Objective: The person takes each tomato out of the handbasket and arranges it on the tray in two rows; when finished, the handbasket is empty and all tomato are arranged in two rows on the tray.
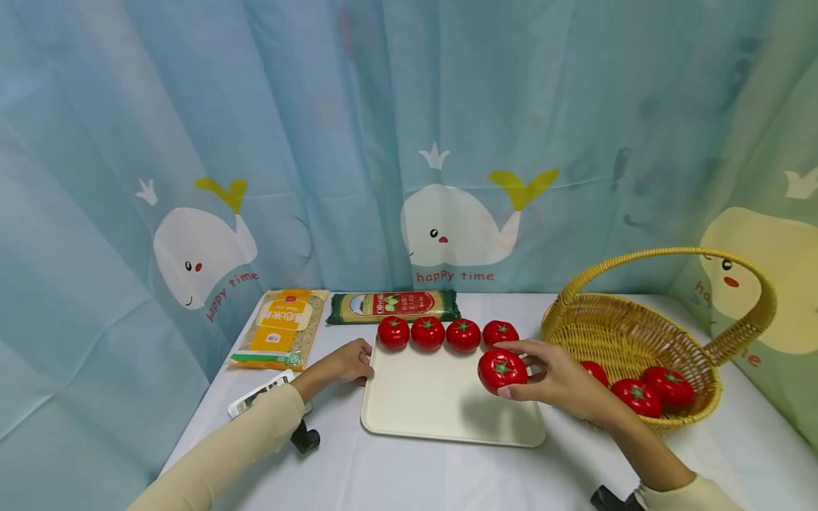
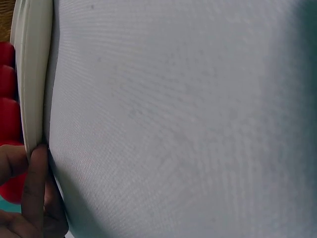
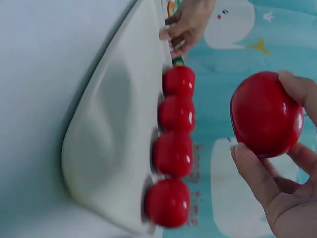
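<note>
My right hand (image 1: 565, 380) grips a red tomato (image 1: 502, 371) between thumb and fingers, raised over the right part of a cream tray (image 1: 428, 401). In the right wrist view this tomato (image 3: 265, 116) appears apart from the others. Along the tray's far edge, several more tomatoes (image 1: 427, 333) stand in a row. My left hand (image 1: 348, 362) pinches the tray's left rim near its far corner; in the left wrist view its fingers (image 2: 35, 186) lie against the rim.
To the right, a wicker basket (image 1: 601, 333) with a tall handle contains three visible tomatoes (image 1: 667, 387). Behind the tray lies a green pasta packet (image 1: 396, 305). A grain bag (image 1: 281, 330) is at the back left, with a white device (image 1: 262, 392) partly behind the left forearm.
</note>
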`<state>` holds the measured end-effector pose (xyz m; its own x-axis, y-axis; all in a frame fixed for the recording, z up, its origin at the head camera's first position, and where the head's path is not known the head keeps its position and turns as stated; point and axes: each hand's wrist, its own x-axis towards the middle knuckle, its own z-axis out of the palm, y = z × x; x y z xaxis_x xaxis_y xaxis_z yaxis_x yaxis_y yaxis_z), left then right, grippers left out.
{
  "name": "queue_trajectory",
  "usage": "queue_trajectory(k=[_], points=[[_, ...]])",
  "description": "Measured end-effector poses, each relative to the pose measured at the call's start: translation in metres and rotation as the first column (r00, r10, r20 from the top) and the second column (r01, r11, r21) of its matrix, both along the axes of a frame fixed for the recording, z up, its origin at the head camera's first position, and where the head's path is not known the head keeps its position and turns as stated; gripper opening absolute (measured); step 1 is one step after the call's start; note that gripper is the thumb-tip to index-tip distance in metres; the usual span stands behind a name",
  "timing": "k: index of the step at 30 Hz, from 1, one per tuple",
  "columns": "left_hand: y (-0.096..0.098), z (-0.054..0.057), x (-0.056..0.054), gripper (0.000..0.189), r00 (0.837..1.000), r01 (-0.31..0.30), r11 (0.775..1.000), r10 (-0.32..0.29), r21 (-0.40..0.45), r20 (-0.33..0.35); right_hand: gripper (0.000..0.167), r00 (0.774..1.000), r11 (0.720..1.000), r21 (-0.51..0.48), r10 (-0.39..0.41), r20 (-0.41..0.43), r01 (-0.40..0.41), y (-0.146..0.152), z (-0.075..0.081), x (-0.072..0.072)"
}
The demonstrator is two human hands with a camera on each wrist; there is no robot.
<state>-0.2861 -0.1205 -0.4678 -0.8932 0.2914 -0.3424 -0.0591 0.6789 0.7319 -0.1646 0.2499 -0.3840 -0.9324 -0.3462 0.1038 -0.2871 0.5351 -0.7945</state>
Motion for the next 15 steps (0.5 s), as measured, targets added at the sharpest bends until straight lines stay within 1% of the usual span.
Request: queue_trajectory(k=[3, 7, 10, 15], points=[[-0.001, -0.001, -0.001, 0.044, 1.0, -0.001, 1.0, 0.001, -0.005, 0.001, 0.063, 1.0, 0.998, -0.054, 0.025, 0.009, -0.024, -0.014, -0.005, -0.008], [-0.002, -0.001, 0.0, 0.044, 1.0, 0.006, 1.0, -0.006, -0.015, -0.005, 0.062, 0.999, 0.996, -0.077, 0.053, -0.01, -0.054, -0.031, -0.013, -0.018], [-0.003, 0.0, 0.0, 0.043, 1.0, 0.009, 1.0, -0.009, -0.01, -0.001, 0.062, 0.998, 0.996, -0.065, 0.059, -0.01, -0.059, -0.042, -0.018, -0.024], [-0.003, 0.001, -0.001, 0.043, 1.0, 0.011, 1.0, -0.011, -0.012, 0.0, 0.061, 0.996, 0.998, -0.003, 0.069, -0.052, -0.069, -0.057, -0.023, -0.033]])
